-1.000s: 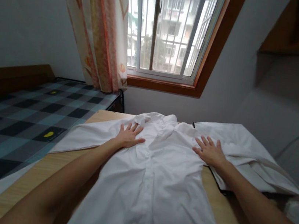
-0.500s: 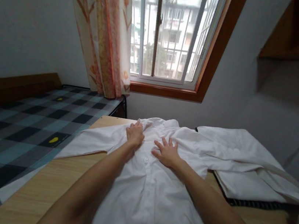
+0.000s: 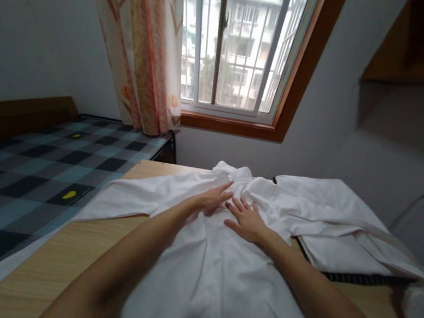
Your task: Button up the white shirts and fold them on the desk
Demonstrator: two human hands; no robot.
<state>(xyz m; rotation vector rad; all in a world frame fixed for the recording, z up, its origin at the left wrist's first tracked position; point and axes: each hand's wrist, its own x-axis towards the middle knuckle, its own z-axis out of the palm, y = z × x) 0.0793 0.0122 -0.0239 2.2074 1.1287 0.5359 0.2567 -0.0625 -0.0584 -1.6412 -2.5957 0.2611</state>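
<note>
A white button-up shirt (image 3: 215,275) lies spread on the wooden table, its collar end towards the window and its sleeves stretched out to both sides. My left hand (image 3: 215,197) rests on the upper chest of the shirt with fingers extended towards the button line. Just right of it, my right hand (image 3: 246,219) lies flat on the cloth, fingers spread. The two hands are close together, and neither grips the fabric. Wrinkles run across the shirt around them.
The light wooden table (image 3: 93,247) carries the shirt. White folded cloth (image 3: 356,253) lies on a dark, ridged-edged thing at right, under the right sleeve. A checked bed (image 3: 35,181) stands left, a curtain (image 3: 147,55) and window (image 3: 247,48) ahead, a wall shelf (image 3: 419,56) upper right.
My left hand has let go of the cloth near the left shoulder and slid right, its fingers now straightened. My right hand has shifted slightly right. The view has tilted a little.
</note>
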